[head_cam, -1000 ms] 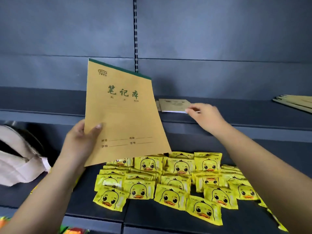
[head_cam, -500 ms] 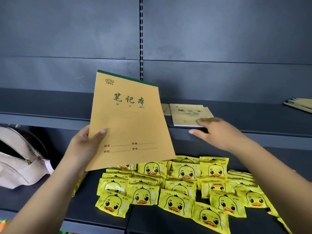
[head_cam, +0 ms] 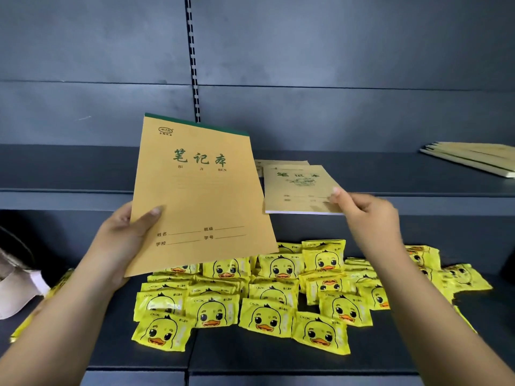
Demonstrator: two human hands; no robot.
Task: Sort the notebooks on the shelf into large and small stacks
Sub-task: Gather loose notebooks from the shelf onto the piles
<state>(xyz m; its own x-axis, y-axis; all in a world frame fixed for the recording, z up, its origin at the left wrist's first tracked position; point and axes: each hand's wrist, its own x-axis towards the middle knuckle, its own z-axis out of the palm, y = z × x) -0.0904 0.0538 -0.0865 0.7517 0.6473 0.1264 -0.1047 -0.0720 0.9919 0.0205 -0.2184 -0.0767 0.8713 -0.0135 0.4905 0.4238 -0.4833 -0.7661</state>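
left hand (head_cam: pixel 122 240): left of centre, holds the large notebook (head_cam: pixel 200 196) upright by its lower left edge, thumb pressed on the cover, fingers curled behind.
right hand (head_cam: pixel 367 215): right of centre, slightly blurred, fingers pinching the lower right corner of the small notebook (head_cam: pixel 298 188).
small notebook: centre frame, tilted, its near edge past the front lip of the upper shelf (head_cam: pixel 83 174); another small one (head_cam: pixel 281 162) lies flat just behind.
notebook stack (head_cam: pixel 473 157): far right on the upper shelf.
duck packets (head_cam: pixel 264 296): spread over the lower shelf (head_cam: pixel 250 358).
bag (head_cam: pixel 16 288): left edge.
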